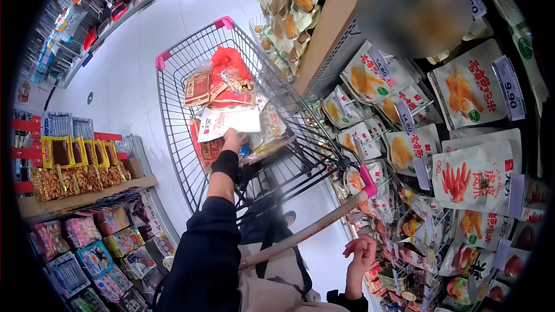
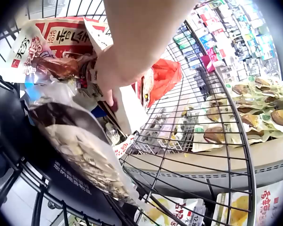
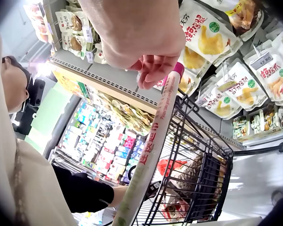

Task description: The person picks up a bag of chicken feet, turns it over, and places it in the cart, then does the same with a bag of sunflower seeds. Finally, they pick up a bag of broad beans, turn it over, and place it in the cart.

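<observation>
A white pouch with red print (image 1: pixel 230 124) lies in the shopping cart (image 1: pixel 173 156), and the left hand (image 1: pixel 231 138) pinches its near edge. In the left wrist view the left hand (image 2: pixel 127 61) holds the white pouch (image 2: pixel 131 110) from above, its fingers partly hidden. Around it are a red bag (image 1: pixel 228 63), brown packets (image 1: pixel 198 88) and a clear-windowed pouch (image 2: pixel 85 155). The right hand (image 1: pixel 361 252) hangs beside the cart handle (image 1: pixel 312 228) with loosely curled fingers, holding nothing. In the right wrist view the right hand (image 3: pixel 153 66) is near the handle's pink end (image 3: pixel 178 68).
Hanging pouches (image 1: pixel 471 179) with price tags fill the rack on the right. Snack packs (image 1: pixel 81 179) stand on shelves at the left. Behind the cart's right side is a shelf end panel (image 1: pixel 332 29) with more pouches (image 1: pixel 289 11). Pale floor (image 1: pixel 124 75) shows left of the cart.
</observation>
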The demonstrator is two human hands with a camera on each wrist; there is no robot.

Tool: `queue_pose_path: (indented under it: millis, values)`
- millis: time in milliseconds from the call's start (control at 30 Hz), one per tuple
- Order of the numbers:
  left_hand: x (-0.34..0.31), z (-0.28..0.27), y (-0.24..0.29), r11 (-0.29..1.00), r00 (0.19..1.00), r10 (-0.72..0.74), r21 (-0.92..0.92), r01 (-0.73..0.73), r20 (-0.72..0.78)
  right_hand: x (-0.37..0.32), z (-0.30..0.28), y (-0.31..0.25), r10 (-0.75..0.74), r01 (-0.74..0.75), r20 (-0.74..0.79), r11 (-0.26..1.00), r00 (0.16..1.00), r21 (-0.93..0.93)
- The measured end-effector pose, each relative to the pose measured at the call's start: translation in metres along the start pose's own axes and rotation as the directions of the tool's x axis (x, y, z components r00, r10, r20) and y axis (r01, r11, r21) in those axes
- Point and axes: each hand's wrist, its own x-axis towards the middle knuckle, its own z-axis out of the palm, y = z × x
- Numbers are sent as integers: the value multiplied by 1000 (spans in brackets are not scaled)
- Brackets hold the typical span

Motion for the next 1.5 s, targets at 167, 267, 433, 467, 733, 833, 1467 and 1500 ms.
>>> queue_pose_path:
  millis: [167,267,433,467,733,833,1467,1500]
  values:
    - [-23,-4,24,988,995,-7,153,22,-99,-6,-4,-3,-23,22,20,999,1000,27]
    - [-9,6,31,928,830,230,371,-31,-508,-11,-9,-5,-20,17,62,999,998,46]
    - [-4,-26,63,559,645,516,349,-752,563,-24,-21,-5,24,-28,104,999,994,28]
    - [5,4,73,425,580,669,401,-812,465,-26,-26,-9,16,-18,124,1000,992,14]
    - [-389,109,62,608,378,621,-118,-785,686,-63,-73,-13,-114,112,113,993,987,30]
    - [-504,70,21,601,168,530,-229,-766,831,-82,-94,-12,-154,148,84,987,985,66]
    - [-588,-111,-83,611,169,308,-58,-790,936,-149,-154,38,-127,103,63,950,990,295]
    - [-582,-111,-80,599,190,281,-17,-801,941,-152,-153,38,-121,99,57,948,991,302]
